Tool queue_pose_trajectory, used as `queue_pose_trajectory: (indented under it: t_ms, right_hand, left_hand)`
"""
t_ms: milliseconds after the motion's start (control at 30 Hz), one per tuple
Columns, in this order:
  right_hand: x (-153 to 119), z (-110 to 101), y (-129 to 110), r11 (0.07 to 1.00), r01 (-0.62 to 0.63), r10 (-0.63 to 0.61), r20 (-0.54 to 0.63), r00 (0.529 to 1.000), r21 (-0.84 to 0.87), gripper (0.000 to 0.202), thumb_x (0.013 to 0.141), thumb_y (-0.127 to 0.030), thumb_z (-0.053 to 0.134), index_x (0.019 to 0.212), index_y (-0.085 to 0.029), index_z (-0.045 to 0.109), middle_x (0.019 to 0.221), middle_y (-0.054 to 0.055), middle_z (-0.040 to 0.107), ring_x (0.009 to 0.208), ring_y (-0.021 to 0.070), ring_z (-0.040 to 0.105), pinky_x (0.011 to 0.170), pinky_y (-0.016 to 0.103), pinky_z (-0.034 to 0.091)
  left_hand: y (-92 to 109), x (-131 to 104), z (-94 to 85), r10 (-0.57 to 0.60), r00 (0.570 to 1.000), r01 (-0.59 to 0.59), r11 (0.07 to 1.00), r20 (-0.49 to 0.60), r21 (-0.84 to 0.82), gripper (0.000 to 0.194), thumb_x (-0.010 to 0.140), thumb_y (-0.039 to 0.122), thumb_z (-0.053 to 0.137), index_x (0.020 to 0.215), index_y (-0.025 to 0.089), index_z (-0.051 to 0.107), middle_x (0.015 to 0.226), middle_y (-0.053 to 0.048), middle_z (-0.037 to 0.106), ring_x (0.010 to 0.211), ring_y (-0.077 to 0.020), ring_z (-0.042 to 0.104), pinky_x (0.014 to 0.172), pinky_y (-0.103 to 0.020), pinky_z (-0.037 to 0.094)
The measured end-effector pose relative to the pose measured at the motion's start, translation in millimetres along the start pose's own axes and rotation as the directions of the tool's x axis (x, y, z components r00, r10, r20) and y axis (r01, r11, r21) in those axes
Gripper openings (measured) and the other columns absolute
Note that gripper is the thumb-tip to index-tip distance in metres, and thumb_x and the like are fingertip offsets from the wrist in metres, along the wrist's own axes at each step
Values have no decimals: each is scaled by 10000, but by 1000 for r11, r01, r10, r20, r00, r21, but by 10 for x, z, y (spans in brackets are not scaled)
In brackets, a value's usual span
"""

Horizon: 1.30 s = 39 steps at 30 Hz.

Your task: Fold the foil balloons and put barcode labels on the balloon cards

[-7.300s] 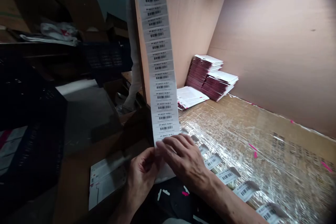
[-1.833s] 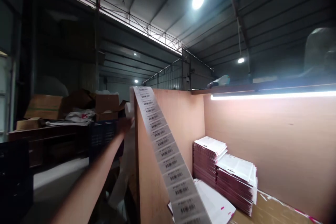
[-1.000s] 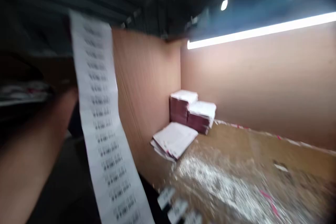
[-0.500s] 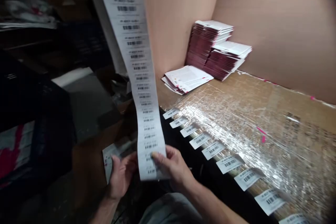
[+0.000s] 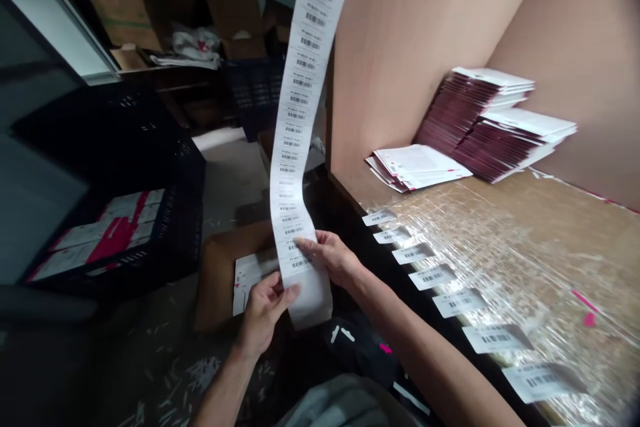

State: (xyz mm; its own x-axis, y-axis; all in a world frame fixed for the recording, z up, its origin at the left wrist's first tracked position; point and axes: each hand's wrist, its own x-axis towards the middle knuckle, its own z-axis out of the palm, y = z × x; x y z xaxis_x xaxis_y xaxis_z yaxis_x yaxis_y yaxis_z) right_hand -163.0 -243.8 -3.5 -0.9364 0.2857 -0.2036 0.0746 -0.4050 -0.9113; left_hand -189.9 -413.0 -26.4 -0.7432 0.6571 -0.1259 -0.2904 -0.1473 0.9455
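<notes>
A long white strip of barcode labels (image 5: 295, 113) hangs from the top of the view down to my hands. My left hand (image 5: 265, 310) pinches its left edge near the lower end, where the backing is blank. Higher up on the right edge, my right hand (image 5: 333, 257) grips the strip between thumb and fingers. Single barcode labels (image 5: 457, 302) stick out in a row along the table's near edge, to the right of my hands.
The plastic-covered table (image 5: 500, 233) holds stacks of maroon and white packets (image 5: 475, 107) and a few flat white ones (image 5: 420, 167). A cardboard box (image 5: 215, 280) stands below left. Farther left is a dark crate (image 5: 185, 213) with pink and white packs.
The view has swung left, showing more of the crate and shelves. My left hand, apart from the strip's front before, now has its thumb on it. Blank backing now shows at the strip's lower end.
</notes>
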Motion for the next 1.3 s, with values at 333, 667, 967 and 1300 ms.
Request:
queue_pose_trajectory:
  t_ms: [333,667,967,1300]
  right_hand:
    - [-562,-132,30,11,485,-546,401,736,-875,231,981,-305,454,1057,-213,653,943,63,688,815,169,620,739,292,466]
    - [-597,-112,-187,-278,476,-356,550,756,-834,237,963,-237,467,768,-180,588,676,-1,594,564,115,516,573,270,339]
    - [-676,-205,-85,204,361,-517,213,829,-910,219,961,-303,491,1037,-184,659,914,53,681,720,117,628,625,208,435]
    - [-696,-184,-47,-278,404,-368,485,793,-872,203,953,-190,481,788,-178,599,711,14,596,595,139,536,561,284,360]
  left_hand:
    - [114,85,144,-9,999,17,983,-45,183,213,762,311,726,882,137,749,751,-37,738,684,-169,651,634,-212,485]
    - [224,61,247,4,995,-48,885,96,462,194,816,283,621,858,140,746,682,-25,701,669,-193,650,583,-211,483]
    - [230,43,372,-85,991,49,945,99,324,270,827,297,632,1031,134,700,820,-71,754,737,-219,692,656,-247,530]
    - [94,18,341,-103,991,71,944,83,324,274,782,282,698,1015,140,706,870,-76,772,797,-245,719,681,-248,544]
